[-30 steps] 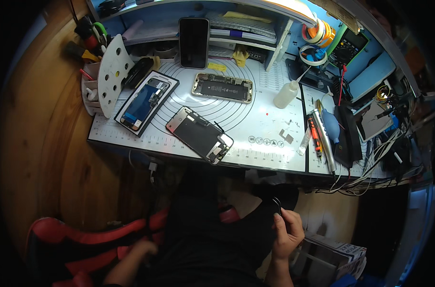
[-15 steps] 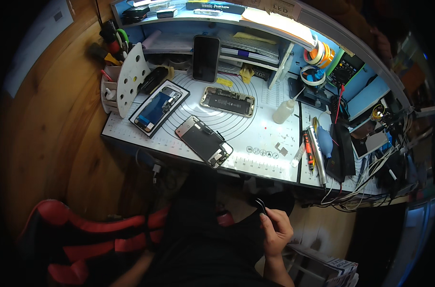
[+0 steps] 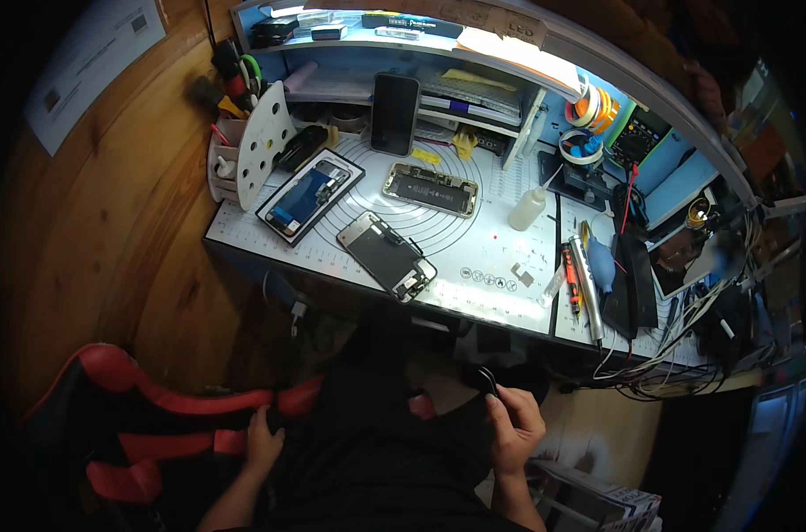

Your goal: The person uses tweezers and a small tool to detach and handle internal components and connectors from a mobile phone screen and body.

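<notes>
In my right hand [image 3: 514,430] a pair of dark, curved-tip tweezers [image 3: 488,379] is pinched between thumb and fingers, below the desk's front edge. My left hand [image 3: 263,441] is low at the left, its fingers bent at the edge of a red and black chair [image 3: 190,403]. On the desk, a detached phone screen assembly [image 3: 381,251] lies back up near the front edge. Behind it is an opened phone body [image 3: 430,190] with its battery showing. Another phone screen [image 3: 305,202] rests in a shallow white-edged box at the left.
A dark phone [image 3: 395,115] stands upright at the back. A needle-tipped bottle [image 3: 528,209], screwdriver [image 3: 571,279], blue air blower [image 3: 601,266] and tangled cables [image 3: 687,324] occupy the right side. A perforated tool holder [image 3: 259,151] stands at the left. Papers fill the shelves.
My left hand has risen into view beside the chair. My right hand stays nearly in place with the tweezers. The view has shifted slightly; the desk items lie as before.
</notes>
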Demonstrator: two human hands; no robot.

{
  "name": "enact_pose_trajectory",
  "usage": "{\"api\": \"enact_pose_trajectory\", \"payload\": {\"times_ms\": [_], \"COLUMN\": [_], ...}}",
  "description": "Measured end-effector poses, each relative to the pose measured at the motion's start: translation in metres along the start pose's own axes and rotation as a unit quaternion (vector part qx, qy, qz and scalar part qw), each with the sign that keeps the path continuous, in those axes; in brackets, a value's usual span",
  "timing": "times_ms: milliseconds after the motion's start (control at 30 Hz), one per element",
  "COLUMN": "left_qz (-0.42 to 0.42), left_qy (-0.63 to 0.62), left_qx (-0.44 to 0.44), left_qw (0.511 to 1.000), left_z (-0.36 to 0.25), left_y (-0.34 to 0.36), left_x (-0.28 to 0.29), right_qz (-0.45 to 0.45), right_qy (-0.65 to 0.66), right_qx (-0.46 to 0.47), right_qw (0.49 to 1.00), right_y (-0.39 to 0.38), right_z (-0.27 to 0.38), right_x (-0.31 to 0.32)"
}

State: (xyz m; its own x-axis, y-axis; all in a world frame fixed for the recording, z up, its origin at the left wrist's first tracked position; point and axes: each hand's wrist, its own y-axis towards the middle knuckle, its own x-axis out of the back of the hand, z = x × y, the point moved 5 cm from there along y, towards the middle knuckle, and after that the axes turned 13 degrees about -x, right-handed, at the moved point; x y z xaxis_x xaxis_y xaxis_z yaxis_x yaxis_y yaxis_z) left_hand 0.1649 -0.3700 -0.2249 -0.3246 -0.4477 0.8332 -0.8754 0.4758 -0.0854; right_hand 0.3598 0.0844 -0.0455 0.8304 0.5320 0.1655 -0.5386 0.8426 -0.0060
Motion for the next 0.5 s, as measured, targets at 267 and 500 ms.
{"api": "enact_pose_trajectory", "payload": {"times_ms": [267,500], "left_qz": [0.109,0.2], "left_qy": [0.082,0.063], "left_qx": [0.156,0.065], "left_qw": [0.978,0.976], "left_z": [0.022,-0.02], "left_y": [-0.074,-0.009], "left_x": [-0.022,0.035], "right_qz": [0.006,0.023], "right_qy": [0.002,-0.024], "right_qx": [-0.005,0.061], "right_qw": [1.0,0.998], "right_y": [-0.008,-0.009], "right_z": [-0.004,-0.007], "right_x": [0.002,0.006]}}
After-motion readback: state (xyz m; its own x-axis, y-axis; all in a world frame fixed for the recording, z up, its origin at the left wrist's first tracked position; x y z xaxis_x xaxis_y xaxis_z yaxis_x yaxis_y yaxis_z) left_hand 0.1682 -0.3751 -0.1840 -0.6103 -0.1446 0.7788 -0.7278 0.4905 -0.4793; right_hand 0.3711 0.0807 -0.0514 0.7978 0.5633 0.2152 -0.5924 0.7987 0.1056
